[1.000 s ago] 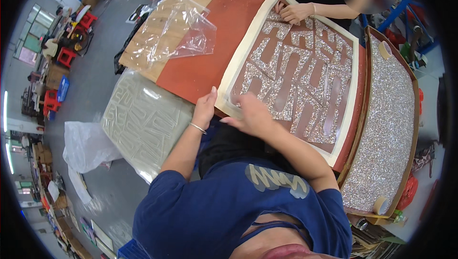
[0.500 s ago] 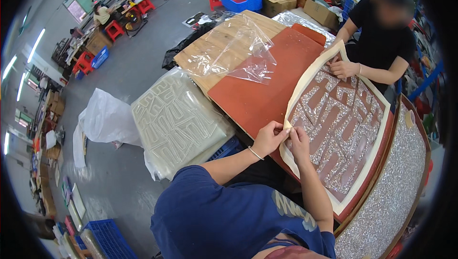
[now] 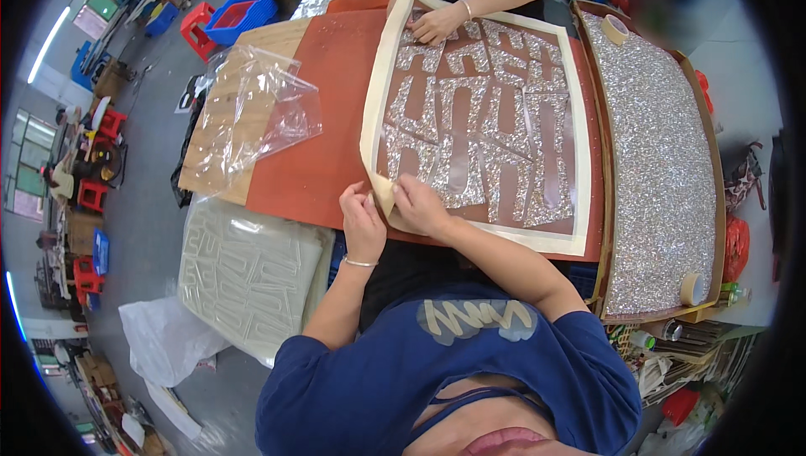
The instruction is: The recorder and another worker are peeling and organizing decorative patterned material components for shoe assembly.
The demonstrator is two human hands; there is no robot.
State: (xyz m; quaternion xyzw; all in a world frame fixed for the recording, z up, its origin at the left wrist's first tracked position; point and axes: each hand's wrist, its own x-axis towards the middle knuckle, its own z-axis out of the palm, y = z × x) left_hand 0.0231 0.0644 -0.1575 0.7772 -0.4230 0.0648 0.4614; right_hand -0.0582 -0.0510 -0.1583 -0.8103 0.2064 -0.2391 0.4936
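Observation:
On the red-brown board [image 3: 336, 61] lies a transparent sheet [image 3: 460, 149] with a cream tape border [image 3: 369, 120], over glittery silver cut pieces. Its near-left corner is lifted and folded back. My right hand [image 3: 420, 206] pinches the tape border at that corner between thumb and finger. Just to the left, my left hand [image 3: 363, 222] is closed with its fingertips at the edge of the same corner; what lies between them is partly hidden. Across the board, a co-worker's hand [image 3: 438, 24] presses on the sheet's far-left part.
Crumpled transparent film [image 3: 277, 107] covers part of the wooden board [image 3: 214, 133] on the left. A stack of embossed plastic sheets [image 3: 243, 267] stands at the near left. To the right, a glittery silver sheet [image 3: 663, 162] carries tape rolls [image 3: 614, 29] at its ends.
The view has turned, so the board now sits squarer before me and the co-worker is at the top. Both my hands remain at the sheet's near-left corner, which now shows a larger fold.

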